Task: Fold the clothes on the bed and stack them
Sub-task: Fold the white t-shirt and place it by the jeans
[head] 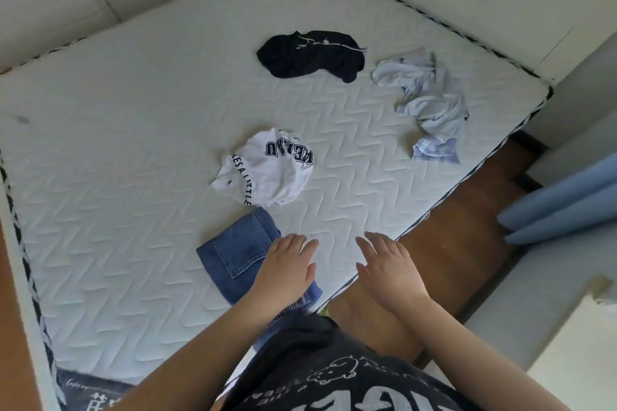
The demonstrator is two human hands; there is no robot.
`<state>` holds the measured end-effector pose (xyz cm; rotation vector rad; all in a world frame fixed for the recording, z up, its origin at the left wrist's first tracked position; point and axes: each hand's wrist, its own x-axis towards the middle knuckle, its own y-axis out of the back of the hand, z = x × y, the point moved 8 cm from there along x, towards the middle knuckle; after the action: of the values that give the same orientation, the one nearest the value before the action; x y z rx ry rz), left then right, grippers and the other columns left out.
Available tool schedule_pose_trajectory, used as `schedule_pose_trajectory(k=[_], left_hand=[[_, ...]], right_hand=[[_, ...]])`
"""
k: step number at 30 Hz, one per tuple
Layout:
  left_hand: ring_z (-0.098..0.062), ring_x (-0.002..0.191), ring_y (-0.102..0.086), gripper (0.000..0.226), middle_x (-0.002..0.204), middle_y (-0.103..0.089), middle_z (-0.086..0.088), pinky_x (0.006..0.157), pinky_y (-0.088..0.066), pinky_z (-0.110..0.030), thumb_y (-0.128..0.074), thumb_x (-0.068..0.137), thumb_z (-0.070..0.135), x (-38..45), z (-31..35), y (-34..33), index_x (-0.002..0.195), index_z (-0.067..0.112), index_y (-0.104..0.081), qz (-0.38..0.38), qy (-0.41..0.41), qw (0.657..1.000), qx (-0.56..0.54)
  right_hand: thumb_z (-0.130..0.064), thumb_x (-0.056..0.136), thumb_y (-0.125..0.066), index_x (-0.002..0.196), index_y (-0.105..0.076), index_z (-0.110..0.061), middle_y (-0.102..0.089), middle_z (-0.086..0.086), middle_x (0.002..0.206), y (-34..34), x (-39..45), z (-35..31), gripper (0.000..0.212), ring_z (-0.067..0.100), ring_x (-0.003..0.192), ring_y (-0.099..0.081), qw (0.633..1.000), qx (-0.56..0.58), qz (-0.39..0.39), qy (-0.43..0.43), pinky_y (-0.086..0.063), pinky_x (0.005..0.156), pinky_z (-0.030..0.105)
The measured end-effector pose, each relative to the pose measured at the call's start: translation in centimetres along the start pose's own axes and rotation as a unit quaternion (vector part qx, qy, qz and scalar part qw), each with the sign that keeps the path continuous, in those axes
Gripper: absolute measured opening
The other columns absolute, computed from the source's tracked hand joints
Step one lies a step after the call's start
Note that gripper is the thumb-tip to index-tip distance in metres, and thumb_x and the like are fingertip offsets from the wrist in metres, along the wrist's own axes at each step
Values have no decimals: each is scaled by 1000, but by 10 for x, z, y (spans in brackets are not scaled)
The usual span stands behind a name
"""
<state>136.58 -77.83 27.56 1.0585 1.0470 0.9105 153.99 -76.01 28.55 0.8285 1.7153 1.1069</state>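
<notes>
**One pair folded, white shirt next in line**

My left hand (289,268) rests flat on the right part of the folded blue denim jeans (238,255), fingers straight and holding nothing. My right hand (389,268) hovers just to the right of it over the white quilted mattress (133,177), near the bed's near edge, fingers spread and loose, its grip empty too.

The jeans lie at the near edge of the bed, folded into a compact rectangle with the back pocket facing up; I judge them done and the base of the stack.

The crumpled white T-shirt with dark block lettering (267,168) lies just beyond the jeans, straight ahead and slightly left of my hands. It is a rounded heap with no clear long axis. My left hand is the nearer one, so the reach goes forward from there.

Further off, a bunched black garment with a white drawstring (310,55) lies far centre, and a tangled pale blue shirt (429,100) lies far right.
</notes>
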Motion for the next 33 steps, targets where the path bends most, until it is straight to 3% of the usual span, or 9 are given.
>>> schedule_pose_trajectory(k=[6, 11, 16, 19, 24, 26, 29, 33], left_hand=[[-23, 139, -35, 50, 148, -43, -3, 115, -23, -37, -42, 101, 34, 30, -64, -1, 149, 21, -37, -14, 85, 993, -80], [-25, 141, -31, 52, 151, -39, -5, 117, -21, -42, -41, 100, 34, 52, -97, 7, 149, 19, -36, -20, 122, 990, -69], [-27, 152, -6, 59, 165, -9, -2, 120, -6, -51, -33, 102, 39, 73, -116, 12, 157, 29, -13, -37, 189, 980, -52], [-25, 152, -3, 61, 166, -5, -3, 121, -5, -50, -30, 103, 41, 83, -117, 11, 157, 30, -6, -45, 222, 974, -31], [-26, 150, -16, 60, 162, -23, -8, 121, -12, -45, -39, 102, 36, 108, -104, 22, 157, 24, -20, -25, 266, 963, -40], [-31, 145, -30, 57, 155, -37, -13, 118, -20, -49, -49, 99, 32, 119, -96, 35, 152, 20, -35, 2, 295, 954, -47], [-39, 124, -55, 49, 132, -59, -20, 103, -43, -55, -63, 87, 21, 138, -85, 54, 134, 9, -60, 103, 324, 939, -58], [-37, 117, -61, 46, 124, -64, -17, 96, -49, -50, -45, 92, 33, 158, -75, 61, 128, 11, -64, 133, 361, 921, -66]], right_hand=[[-43, 102, -33, 156, -16, -26, -16, -1, 163, 11, 54, -8, 59, 19, 150, -15, 995, -41, -60, 67, -10, 121, 35], [-44, 102, -33, 156, -14, -29, -17, -2, 163, 24, 92, -1, 59, 19, 149, -17, 995, -38, -49, 72, -12, 121, 35], [-42, 100, -38, 156, -19, -26, -21, 2, 162, 32, 131, 6, 61, 22, 148, -22, 992, -59, -37, 106, -16, 119, 37], [-38, 97, -46, 154, -29, -22, -29, 6, 159, 35, 152, 11, 61, 25, 145, -29, 985, -82, -38, 146, -22, 118, 40], [-30, 78, -74, 133, -60, -13, -60, 14, 134, 63, 194, 25, 59, 31, 121, -59, 975, -105, 22, 195, -48, 100, 45], [-27, 76, -76, 130, -62, -10, -61, 17, 130, 75, 212, 33, 59, 34, 118, -60, 968, -111, 35, 223, -50, 98, 48], [-27, 78, -73, 131, -61, -10, -61, 17, 130, 89, 238, 43, 57, 35, 118, -60, 951, -130, 49, 278, -48, 100, 49], [-26, 75, -76, 126, -64, -10, -63, 16, 125, 95, 276, 42, 55, 35, 113, -61, 941, -133, 36, 308, -50, 97, 48]])
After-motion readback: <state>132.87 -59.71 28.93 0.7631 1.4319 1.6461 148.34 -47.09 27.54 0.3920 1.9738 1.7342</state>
